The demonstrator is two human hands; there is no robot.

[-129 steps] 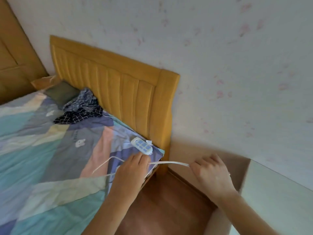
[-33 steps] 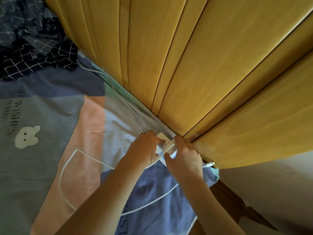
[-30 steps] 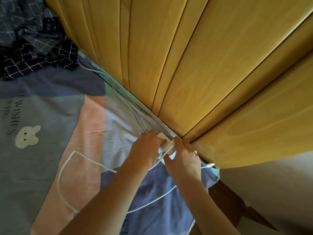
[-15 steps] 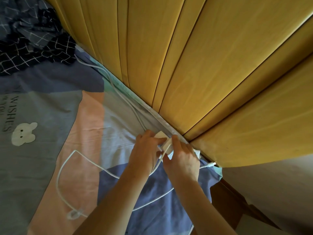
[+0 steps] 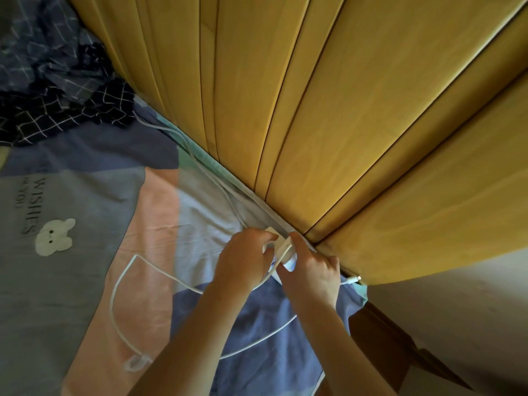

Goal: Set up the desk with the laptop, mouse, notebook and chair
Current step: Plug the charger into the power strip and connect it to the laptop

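Note:
No laptop, mouse, notebook or chair is in view. At the bed's corner, against the headboard, lies a white power strip (image 5: 271,232), mostly hidden under my hands. My left hand (image 5: 243,260) is closed on the strip from the left. My right hand (image 5: 310,271) pinches a white charger plug (image 5: 285,246) on top of the strip. From the plug a thin white cable (image 5: 114,287) loops over the bedsheet and ends in a connector (image 5: 137,362) near my left forearm.
A yellow wooden headboard (image 5: 328,124) fills the upper right. The patchwork bedsheet (image 5: 71,281) covers the left, with a dark checked cloth (image 5: 57,90) at the far left. Another white cable (image 5: 197,164) runs along the headboard's base. A loose connector tip (image 5: 353,280) lies by the bed's corner.
Since 4.3 s ago the view has closed in on the bed's corner and both hands have come together on the power strip. Over the last second they have barely moved.

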